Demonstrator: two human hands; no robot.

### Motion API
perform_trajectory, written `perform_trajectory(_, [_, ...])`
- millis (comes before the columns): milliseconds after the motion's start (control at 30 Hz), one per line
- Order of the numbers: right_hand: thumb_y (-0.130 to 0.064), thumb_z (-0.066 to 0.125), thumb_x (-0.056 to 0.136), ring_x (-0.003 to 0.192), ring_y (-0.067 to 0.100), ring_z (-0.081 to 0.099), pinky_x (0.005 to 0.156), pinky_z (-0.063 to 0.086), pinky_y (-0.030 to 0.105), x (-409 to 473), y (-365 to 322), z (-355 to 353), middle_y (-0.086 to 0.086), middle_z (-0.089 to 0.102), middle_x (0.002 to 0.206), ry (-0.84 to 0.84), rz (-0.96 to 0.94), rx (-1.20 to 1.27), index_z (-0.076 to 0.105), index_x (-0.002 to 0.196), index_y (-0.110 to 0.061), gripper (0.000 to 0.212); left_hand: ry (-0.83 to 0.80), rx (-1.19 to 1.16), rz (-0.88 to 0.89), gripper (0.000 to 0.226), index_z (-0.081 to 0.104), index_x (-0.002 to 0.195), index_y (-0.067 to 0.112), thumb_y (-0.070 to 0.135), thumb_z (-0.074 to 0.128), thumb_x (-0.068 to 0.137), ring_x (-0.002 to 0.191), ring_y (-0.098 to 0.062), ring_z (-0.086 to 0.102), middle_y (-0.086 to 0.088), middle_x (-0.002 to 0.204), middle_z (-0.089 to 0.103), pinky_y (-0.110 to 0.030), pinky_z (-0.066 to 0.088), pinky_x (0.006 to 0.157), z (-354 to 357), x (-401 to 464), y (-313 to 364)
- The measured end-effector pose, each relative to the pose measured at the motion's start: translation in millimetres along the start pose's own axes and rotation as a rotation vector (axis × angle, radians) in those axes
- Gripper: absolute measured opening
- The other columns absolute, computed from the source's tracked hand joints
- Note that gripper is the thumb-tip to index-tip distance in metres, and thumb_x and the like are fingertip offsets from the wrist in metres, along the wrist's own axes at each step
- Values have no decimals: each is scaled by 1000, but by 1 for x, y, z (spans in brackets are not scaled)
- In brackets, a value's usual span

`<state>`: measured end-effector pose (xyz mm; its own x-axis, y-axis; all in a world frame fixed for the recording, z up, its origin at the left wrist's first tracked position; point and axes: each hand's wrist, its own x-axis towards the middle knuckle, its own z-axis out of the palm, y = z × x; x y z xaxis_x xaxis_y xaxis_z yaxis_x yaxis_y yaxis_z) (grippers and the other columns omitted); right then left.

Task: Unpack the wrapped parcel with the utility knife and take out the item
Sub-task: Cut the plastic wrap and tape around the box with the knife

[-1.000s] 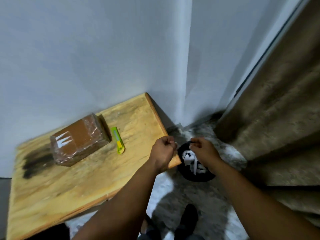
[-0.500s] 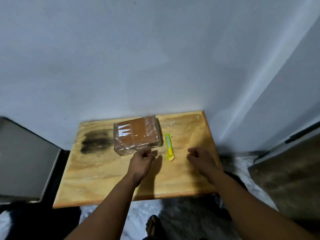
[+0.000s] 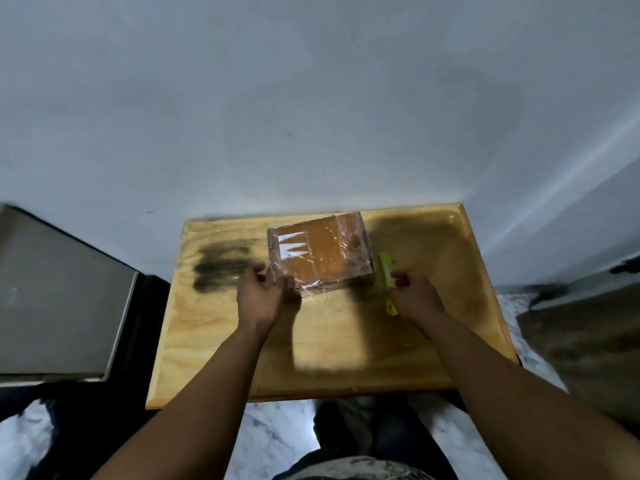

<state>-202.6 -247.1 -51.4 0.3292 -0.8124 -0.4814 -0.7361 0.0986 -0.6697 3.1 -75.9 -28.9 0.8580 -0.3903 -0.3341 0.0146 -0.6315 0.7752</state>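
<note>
A brown parcel (image 3: 322,254) wrapped in clear plastic lies flat at the back of the wooden table (image 3: 346,344), close to the wall. My left hand (image 3: 259,299) is at its near left corner, with the fingers apart and the thumb touching the wrap. A yellow-green utility knife (image 3: 385,266) lies just right of the parcel. My right hand (image 3: 415,296) covers the knife's middle with the fingers curled round it. Both ends of the knife stick out past the hand.
A grey wall (image 3: 311,116) stands right behind the table. A grey flat-topped unit (image 3: 59,299) sits to the left. A dark stain (image 3: 221,265) marks the tabletop left of the parcel. Marble floor (image 3: 277,441) and my legs show below the front edge.
The view has turned from the floor corner to the table. Both hands moved forward: the left to the parcel's corner, the right onto the knife.
</note>
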Motion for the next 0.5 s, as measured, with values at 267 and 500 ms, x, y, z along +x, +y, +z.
perform_trajectory(267, [-25, 77, 73, 114, 37, 55, 96, 47, 41, 25, 8, 12, 19, 53, 128, -12, 0, -244, 51, 131, -11, 65, -310, 54, -57, 140, 4, 145, 53, 69, 94, 39, 135, -37, 47, -2, 156, 38, -56, 54, 93, 26, 62, -50])
perform_trajectory(500, [-14, 73, 75, 114, 38, 55, 89, 46, 38, 34, 16, 17, 20, 57, 122, -20, -35, -343, 50, 129, -9, 59, -378, 0, 14, 153, -5, 152, 46, 60, 98, 40, 133, -29, 52, 1, 147, 48, -55, 52, 99, 26, 56, -25])
